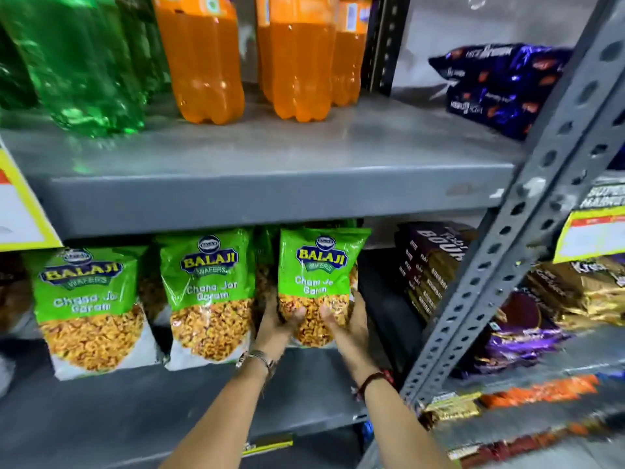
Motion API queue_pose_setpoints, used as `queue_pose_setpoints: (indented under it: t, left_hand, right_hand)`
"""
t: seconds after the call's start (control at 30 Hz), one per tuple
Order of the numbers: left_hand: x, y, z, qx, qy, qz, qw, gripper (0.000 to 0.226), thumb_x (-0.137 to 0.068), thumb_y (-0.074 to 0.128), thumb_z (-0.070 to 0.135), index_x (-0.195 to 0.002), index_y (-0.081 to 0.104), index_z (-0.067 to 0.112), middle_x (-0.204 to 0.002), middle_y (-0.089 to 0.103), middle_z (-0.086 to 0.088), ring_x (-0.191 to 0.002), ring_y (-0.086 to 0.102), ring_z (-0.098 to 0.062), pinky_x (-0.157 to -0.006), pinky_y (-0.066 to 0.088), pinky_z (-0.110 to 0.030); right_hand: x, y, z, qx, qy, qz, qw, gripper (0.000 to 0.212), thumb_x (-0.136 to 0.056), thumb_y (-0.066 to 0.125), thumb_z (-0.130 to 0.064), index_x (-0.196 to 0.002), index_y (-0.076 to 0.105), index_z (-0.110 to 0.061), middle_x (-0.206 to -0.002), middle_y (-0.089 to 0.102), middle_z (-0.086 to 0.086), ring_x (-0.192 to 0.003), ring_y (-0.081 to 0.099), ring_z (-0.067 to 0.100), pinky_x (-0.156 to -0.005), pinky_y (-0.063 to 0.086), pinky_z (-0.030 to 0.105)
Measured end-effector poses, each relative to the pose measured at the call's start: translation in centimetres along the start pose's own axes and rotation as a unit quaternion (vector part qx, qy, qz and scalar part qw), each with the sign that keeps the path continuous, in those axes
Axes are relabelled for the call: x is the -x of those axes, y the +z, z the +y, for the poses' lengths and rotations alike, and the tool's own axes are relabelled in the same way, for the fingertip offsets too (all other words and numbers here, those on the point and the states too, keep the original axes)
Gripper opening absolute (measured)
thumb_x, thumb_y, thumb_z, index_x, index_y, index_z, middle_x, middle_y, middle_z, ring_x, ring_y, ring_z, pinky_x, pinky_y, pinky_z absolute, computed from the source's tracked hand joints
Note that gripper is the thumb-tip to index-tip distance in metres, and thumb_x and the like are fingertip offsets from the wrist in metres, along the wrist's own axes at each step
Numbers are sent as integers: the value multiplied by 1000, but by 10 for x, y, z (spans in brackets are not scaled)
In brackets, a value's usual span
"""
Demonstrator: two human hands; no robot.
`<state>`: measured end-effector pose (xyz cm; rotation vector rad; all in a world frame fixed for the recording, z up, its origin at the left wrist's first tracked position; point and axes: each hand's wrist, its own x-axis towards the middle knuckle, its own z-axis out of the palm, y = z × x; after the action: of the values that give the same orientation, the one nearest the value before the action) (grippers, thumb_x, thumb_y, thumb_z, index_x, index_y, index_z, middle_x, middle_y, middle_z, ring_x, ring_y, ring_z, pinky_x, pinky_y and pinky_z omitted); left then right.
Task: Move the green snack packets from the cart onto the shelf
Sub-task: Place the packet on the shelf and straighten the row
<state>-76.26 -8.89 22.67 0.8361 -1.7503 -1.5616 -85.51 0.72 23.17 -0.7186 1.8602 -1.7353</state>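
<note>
Both hands, left hand and right hand, clasp the bottom of a green packet, standing it on the shelf beside two others. Placing step; next, likely let go once it stands upright.

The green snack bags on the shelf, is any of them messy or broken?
None looks torn or spilled. The right packet is not set down yet; the left hand and right hand hold its bottom. The left packet and middle packet stand upright, leaning slightly.
</note>
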Motion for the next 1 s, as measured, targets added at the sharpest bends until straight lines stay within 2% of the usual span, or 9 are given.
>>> queue_pose_setpoints:
  t: [0.07,0.13,0.3,0.4,0.47,0.57,0.67,0.8,1.0]
  left_hand:
    - [1,-2,-2,-21,10,1,1000,62,-78,62,5,-131,32,18,-122,46,7,-110,45,-2,-72,33,9]
    - [-1,-3,1,-38,10,22,999,64,-76,64,8,-132,32,12,-120,42,6,-113,39,-8,-67,30,12]
    - [5,9,13,-85,6,55,995,103,-46,62,59,-132,33,10,-116,39,10,-108,39,-7,-79,29,-5]
    - [6,26,11,-102,5,88,991,89,-53,69,49,-126,38,8,-111,62,-12,-104,58,-29,-70,40,-23]
    - [5,34,12,-124,2,83,989,74,-62,74,35,-123,41,8,-102,63,-32,-94,60,-42,-66,43,-36]
    - [1,40,10,-104,-12,78,991,61,-70,71,12,-124,42,9,-108,64,-26,-97,61,-38,-69,43,-28]
    - [1,44,7,-118,-7,95,988,61,-72,70,14,-125,42,9,-113,64,-21,-99,60,-36,-80,46,-31]
    - [4,42,5,-106,11,128,986,55,-75,66,20,-123,44,6,-114,64,-16,-101,60,-28,-78,40,-28]
    - [5,34,10,-117,7,84,990,80,-68,61,45,-132,33,7,-130,53,-20,-119,50,-33,-94,42,-40]
  right_hand:
    - [5,3,5,31,-9,-16,999,102,-50,74,-60,-133,37,-13,-126,58,7,-116,56,20,-99,46,34]
    - [5,4,7,51,-14,-24,998,119,-41,66,-77,-134,35,-9,-125,57,8,-116,55,20,-100,45,35]
    - [-6,0,9,80,-22,20,996,122,-42,51,-87,-138,33,-13,-132,56,14,-123,51,31,-105,40,52]
    - [-5,-7,14,111,-36,72,991,112,-49,46,-83,-139,34,-18,-129,57,14,-121,51,33,-104,37,56]
    - [-3,-10,18,100,-48,105,988,114,-51,35,-90,-138,35,-17,-129,57,13,-120,52,32,-103,38,55]
    - [-3,-12,18,94,-51,128,986,113,-55,32,-88,-139,34,-12,-129,55,18,-120,50,34,-104,37,55]
    - [-5,-13,18,104,-50,113,987,117,-53,25,-91,-140,32,-13,-131,53,17,-122,48,33,-107,35,53]
    - [-2,-9,20,150,-57,87,983,118,-53,13,-93,-141,30,-15,-137,49,13,-124,45,32,-106,37,49]
    - [-3,-9,20,165,-63,93,980,120,-52,13,-92,-143,25,-16,-145,39,13,-134,33,32,-112,26,45]
